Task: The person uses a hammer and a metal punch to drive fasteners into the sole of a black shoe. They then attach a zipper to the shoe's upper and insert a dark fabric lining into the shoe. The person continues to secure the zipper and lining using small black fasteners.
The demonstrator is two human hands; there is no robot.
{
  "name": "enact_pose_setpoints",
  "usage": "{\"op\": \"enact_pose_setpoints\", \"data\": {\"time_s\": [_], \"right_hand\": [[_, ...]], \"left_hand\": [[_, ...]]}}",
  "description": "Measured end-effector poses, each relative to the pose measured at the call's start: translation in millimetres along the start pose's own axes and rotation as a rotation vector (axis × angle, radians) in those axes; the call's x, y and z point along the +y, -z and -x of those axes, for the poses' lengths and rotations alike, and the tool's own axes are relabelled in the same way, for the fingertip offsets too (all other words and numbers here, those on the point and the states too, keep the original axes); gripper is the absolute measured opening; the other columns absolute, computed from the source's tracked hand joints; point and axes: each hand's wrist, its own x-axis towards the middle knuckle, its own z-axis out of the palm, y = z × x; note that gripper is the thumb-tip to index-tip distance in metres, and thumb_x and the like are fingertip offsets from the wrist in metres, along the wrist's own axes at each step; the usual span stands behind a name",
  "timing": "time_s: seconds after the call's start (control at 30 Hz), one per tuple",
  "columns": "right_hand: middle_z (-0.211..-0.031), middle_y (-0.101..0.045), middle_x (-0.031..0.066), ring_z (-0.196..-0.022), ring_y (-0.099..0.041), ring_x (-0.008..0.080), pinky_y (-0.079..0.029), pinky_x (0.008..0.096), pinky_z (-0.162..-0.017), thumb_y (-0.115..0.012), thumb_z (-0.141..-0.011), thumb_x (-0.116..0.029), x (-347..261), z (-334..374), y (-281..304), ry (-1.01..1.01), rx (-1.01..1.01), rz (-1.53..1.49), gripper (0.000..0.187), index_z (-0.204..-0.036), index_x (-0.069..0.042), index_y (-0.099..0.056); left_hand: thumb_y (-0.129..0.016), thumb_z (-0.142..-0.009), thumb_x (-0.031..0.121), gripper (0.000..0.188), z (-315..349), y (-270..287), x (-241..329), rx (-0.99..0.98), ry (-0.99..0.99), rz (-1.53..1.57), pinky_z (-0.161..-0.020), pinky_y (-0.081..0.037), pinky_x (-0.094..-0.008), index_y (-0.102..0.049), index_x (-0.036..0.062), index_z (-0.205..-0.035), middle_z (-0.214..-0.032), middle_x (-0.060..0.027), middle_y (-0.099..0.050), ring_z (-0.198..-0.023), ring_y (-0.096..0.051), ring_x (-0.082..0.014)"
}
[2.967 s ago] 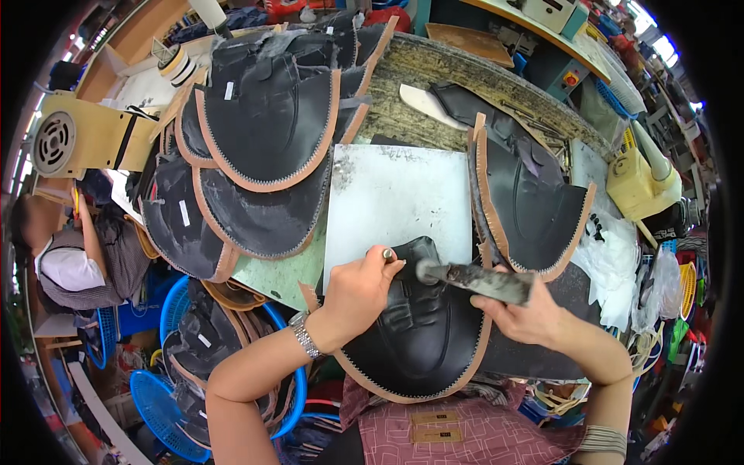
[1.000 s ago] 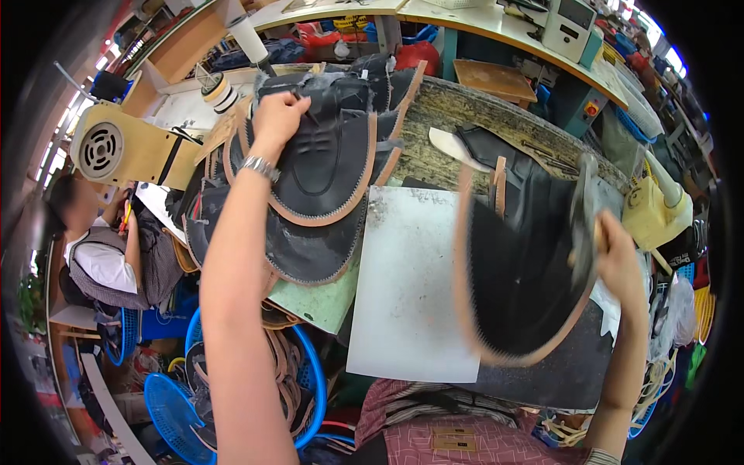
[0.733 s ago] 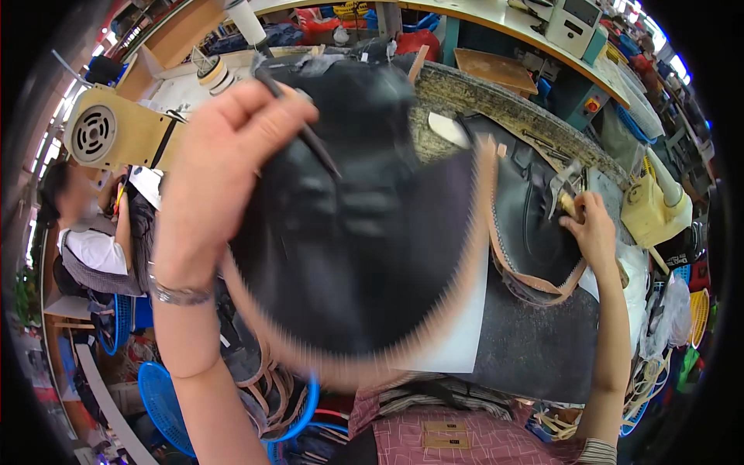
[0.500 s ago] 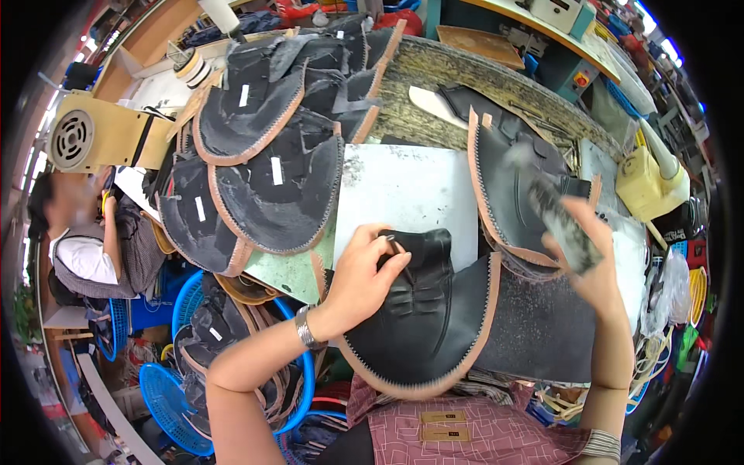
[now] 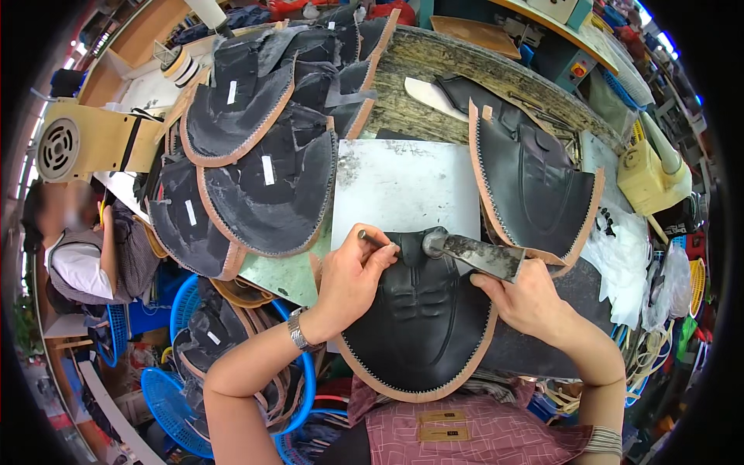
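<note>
A black leather shoe upper (image 5: 411,341) with a zigzag-edged tan lining lies in front of me, partly over a white board (image 5: 407,182). Above its top edge, my left hand (image 5: 353,271) pinches a thin dark metal punch (image 5: 370,239); the fingers hide part of it. My right hand (image 5: 531,298) is closed round a hammer (image 5: 477,254) with a worn flat handle. Its round head is over the top of the upper, a little right of my left fingertips. Whether the head touches the leather, I cannot tell.
Several dark uppers (image 5: 267,186) are piled at the left. More uppers (image 5: 535,186) lie at the right, beside a yellowish container (image 5: 655,174). Blue baskets (image 5: 182,403) stand below the table's left edge. A person (image 5: 85,256) sits at the far left.
My right hand has brought the hammer left and inward, from above the right-hand uppers to the upper before me. My left hand has shifted slightly left, still pinching the punch.
</note>
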Motion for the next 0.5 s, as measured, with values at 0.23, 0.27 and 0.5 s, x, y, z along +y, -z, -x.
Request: {"op": "enact_pose_setpoints", "data": {"time_s": [0.23, 0.27, 0.5], "right_hand": [[-0.082, -0.060, 0.0175, -0.064, -0.060, 0.0349, -0.048, 0.0423, -0.055, -0.062, -0.083, -0.017, -3, 0, 3, -0.032, -0.018, 0.005, 0.024, -0.100, -0.001, -0.058], [-0.084, -0.061, 0.0174, -0.064, -0.060, 0.0349, -0.049, 0.0420, -0.055, -0.062, -0.083, -0.017, -4, -1, 4, -0.034, -0.027, 0.004, 0.024, -0.101, -0.002, -0.058], [-0.086, -0.061, 0.0159, -0.063, -0.060, 0.0337, -0.049, 0.0404, -0.054, -0.062, -0.083, -0.015, -12, -3, 9, -0.056, -0.049, 0.040, 0.021, -0.099, -0.003, -0.059]], "left_hand": [[-0.050, -0.093, 0.009, 0.012, -3, -3, 7, 0.050, 0.004, 0.121, -0.071, -0.053, -0.0263, -0.046, -0.0012, -0.097, -0.090, -0.0129, -0.063, -0.080, -0.064, -0.0157], [-0.051, -0.093, 0.009, 0.012, -4, -3, 7, 0.051, 0.017, 0.087, -0.071, -0.053, -0.0261, -0.046, -0.0013, -0.097, -0.090, -0.0128, -0.064, -0.079, -0.064, -0.0155], [-0.053, -0.092, 0.009, 0.011, -4, -6, 6, 0.079, -0.071, -0.116, -0.065, -0.052, -0.0241, -0.051, -0.0021, -0.093, -0.080, -0.0093, -0.067, -0.072, -0.065, -0.0130]]}}
